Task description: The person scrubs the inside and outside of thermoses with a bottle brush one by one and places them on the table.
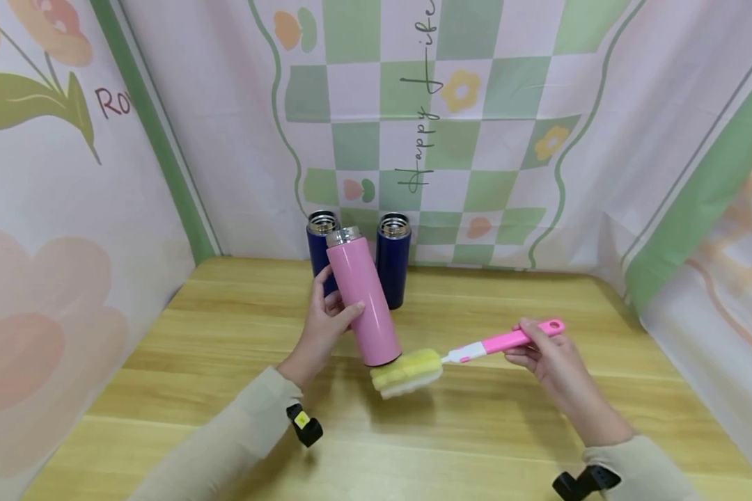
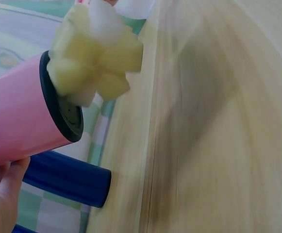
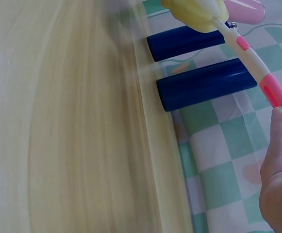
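My left hand (image 1: 322,323) grips a pink thermos bottle (image 1: 365,303), tilted with its lidless steel mouth up and leaning left. In my right hand (image 1: 548,358) is the pink-and-white handle of a bottle brush (image 1: 507,341), pinched near its end. The brush's yellow-and-white sponge head (image 1: 407,372) is right at the bottle's dark base, overlapping it in the head view. From the left wrist view, the sponge (image 2: 97,53) covers part of that base (image 2: 68,114). Thumb and fingers of the right hand (image 3: 281,189) lie along the pink handle in the right wrist view.
Two dark blue thermos bottles stand upright without lids behind the pink one, a left one (image 1: 318,243) partly hidden and a right one (image 1: 393,261). The wooden table (image 1: 507,431) ends at a checkered fabric backdrop (image 1: 457,146), with printed cloth on both sides.
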The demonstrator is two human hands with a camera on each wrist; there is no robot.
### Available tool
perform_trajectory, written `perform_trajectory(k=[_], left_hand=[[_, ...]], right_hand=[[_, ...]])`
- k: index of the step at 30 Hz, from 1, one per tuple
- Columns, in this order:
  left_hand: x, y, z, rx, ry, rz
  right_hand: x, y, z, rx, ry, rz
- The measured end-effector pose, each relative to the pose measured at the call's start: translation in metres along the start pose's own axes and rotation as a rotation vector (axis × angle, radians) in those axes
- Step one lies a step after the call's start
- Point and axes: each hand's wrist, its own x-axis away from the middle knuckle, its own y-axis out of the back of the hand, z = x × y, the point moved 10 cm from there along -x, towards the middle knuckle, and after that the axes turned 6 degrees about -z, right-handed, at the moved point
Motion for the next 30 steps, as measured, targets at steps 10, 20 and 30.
perform_trajectory(k=[10,20,30], left_hand=[[-0.001,-0.002,0.002,0.027,-0.006,-0.008],[0.0,0.0,0.003,-0.007,0.0,-0.012],[0.0,0.004,0.004,-0.035,-0.016,-0.009]], right_hand=[[-0.001,-0.006,-0.008,0.022,-0.006,-0.059],[-0.003,0.002,-0.001,0.033,0.034,-0.087],[0.001,0.01,0.011,-0.033,0.064,-0.066]])
